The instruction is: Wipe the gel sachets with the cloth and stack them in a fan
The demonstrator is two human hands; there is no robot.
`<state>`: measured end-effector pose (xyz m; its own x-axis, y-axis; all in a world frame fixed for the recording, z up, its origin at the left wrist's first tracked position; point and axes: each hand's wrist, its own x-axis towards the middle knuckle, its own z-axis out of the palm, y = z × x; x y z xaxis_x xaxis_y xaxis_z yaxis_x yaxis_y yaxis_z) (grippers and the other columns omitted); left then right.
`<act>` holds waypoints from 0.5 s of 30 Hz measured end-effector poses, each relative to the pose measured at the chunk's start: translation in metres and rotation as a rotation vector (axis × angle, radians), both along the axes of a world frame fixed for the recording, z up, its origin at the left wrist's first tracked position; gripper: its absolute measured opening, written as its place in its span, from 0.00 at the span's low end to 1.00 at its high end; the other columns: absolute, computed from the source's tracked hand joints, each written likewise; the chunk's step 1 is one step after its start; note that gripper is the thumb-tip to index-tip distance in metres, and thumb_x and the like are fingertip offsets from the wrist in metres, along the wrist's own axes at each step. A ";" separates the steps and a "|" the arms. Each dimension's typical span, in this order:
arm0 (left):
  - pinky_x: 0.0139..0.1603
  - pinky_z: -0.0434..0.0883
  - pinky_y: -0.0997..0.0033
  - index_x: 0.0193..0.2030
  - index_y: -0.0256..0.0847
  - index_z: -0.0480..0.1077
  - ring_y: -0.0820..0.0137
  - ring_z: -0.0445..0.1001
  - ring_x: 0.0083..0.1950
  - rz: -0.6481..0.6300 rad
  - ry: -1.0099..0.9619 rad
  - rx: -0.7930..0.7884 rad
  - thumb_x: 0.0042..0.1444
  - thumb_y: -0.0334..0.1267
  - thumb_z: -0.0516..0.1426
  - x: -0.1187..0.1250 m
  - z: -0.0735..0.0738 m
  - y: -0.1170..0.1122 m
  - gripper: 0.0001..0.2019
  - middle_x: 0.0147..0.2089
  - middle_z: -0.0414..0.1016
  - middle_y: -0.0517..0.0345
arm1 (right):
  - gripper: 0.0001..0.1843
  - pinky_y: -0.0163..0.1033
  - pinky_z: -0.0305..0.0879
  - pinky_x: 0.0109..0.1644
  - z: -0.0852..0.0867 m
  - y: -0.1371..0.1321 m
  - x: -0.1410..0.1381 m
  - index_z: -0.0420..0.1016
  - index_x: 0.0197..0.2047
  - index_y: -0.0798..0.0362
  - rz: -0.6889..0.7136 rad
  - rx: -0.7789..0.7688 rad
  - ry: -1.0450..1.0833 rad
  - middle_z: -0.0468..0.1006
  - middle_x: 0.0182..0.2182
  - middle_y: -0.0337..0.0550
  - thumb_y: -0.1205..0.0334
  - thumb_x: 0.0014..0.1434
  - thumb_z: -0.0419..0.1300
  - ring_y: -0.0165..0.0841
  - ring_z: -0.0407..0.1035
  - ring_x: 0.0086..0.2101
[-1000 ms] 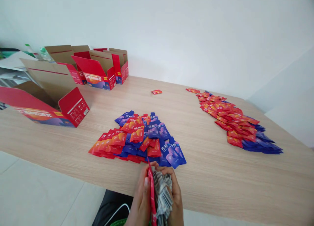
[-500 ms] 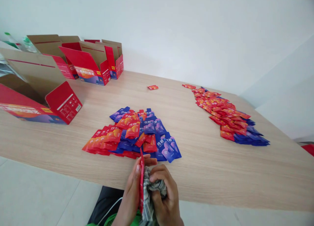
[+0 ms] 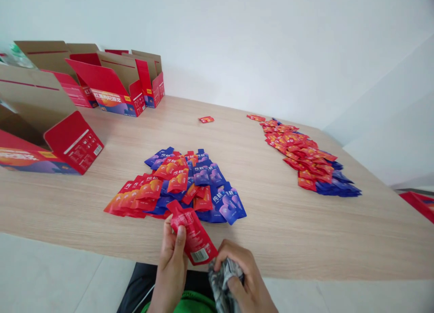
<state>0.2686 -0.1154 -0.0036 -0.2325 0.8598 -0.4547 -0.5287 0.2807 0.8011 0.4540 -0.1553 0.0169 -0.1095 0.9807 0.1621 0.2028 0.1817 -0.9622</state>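
Between the thumb and fingers of my left hand (image 3: 173, 254) is a red pouch (image 3: 193, 235), its printed back with a barcode turned up toward me. My right hand (image 3: 244, 270) is closed around a crumpled grey patterned cloth (image 3: 225, 281), close by the pouch's lower right corner; whether cloth and pouch touch I cannot tell. Just beyond my hands lies a spread pile of red pouches (image 3: 148, 187) and blue pouches (image 3: 222, 203), overlapping one another on the wooden table (image 3: 288, 240).
Open red cartons (image 3: 117, 98) stand at the back left, with a nearer open carton (image 3: 76, 143) at the left edge. A long heap of red and blue pouches (image 3: 298, 152) lies on the right. One single pouch (image 3: 206, 119) lies toward the wall. A red object (image 3: 418, 204) shows at the right edge.
The pouch in my left hand has turned from edge-on to its back facing me. My right hand with the cloth has moved right and down, away from the pouch's face. The view has shifted slightly right.
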 end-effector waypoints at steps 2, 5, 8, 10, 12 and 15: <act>0.70 0.75 0.58 0.73 0.55 0.64 0.53 0.73 0.74 -0.010 0.012 -0.015 0.54 0.63 0.72 0.002 -0.008 -0.002 0.44 0.71 0.77 0.54 | 0.15 0.41 0.67 0.40 -0.005 0.006 0.008 0.82 0.36 0.49 -0.147 0.048 0.069 0.78 0.32 0.43 0.52 0.70 0.59 0.39 0.72 0.34; 0.74 0.71 0.54 0.79 0.55 0.57 0.52 0.73 0.75 -0.096 -0.030 0.044 0.57 0.60 0.71 0.007 -0.012 -0.006 0.48 0.73 0.76 0.52 | 0.07 0.38 0.67 0.39 -0.003 0.014 0.014 0.78 0.40 0.48 -0.298 0.183 0.117 0.75 0.35 0.41 0.63 0.67 0.58 0.37 0.71 0.36; 0.76 0.69 0.53 0.83 0.52 0.50 0.53 0.74 0.74 -0.202 -0.035 0.081 0.59 0.58 0.69 0.008 -0.004 -0.007 0.51 0.72 0.78 0.50 | 0.13 0.38 0.69 0.45 0.006 0.015 0.003 0.76 0.46 0.45 -0.293 0.306 0.031 0.74 0.40 0.41 0.71 0.62 0.59 0.37 0.72 0.41; 0.78 0.65 0.53 0.83 0.50 0.53 0.53 0.72 0.75 -0.252 0.042 0.085 0.58 0.57 0.70 0.007 0.004 -0.006 0.51 0.72 0.77 0.49 | 0.19 0.39 0.71 0.47 0.011 0.016 -0.010 0.76 0.48 0.44 -0.150 0.360 -0.097 0.74 0.42 0.41 0.75 0.58 0.59 0.37 0.72 0.43; 0.80 0.62 0.54 0.78 0.49 0.64 0.52 0.70 0.77 -0.272 0.147 0.094 0.56 0.56 0.71 0.004 0.010 -0.006 0.45 0.72 0.78 0.50 | 0.24 0.41 0.72 0.50 0.013 0.019 -0.022 0.77 0.50 0.44 -0.012 0.409 -0.225 0.74 0.43 0.41 0.78 0.55 0.58 0.38 0.73 0.44; 0.78 0.66 0.51 0.59 0.45 0.82 0.47 0.74 0.72 -0.280 0.212 0.077 0.53 0.59 0.72 0.002 0.009 -0.007 0.31 0.62 0.85 0.50 | 0.25 0.43 0.73 0.52 0.011 0.028 -0.030 0.76 0.51 0.45 -0.004 0.436 -0.294 0.76 0.44 0.43 0.79 0.56 0.56 0.39 0.74 0.45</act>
<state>0.2702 -0.1228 0.0052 -0.0651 0.9333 -0.3533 -0.2593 0.3261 0.9091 0.4243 -0.1271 0.0280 -0.2076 0.8297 0.5182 0.4543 0.5509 -0.7000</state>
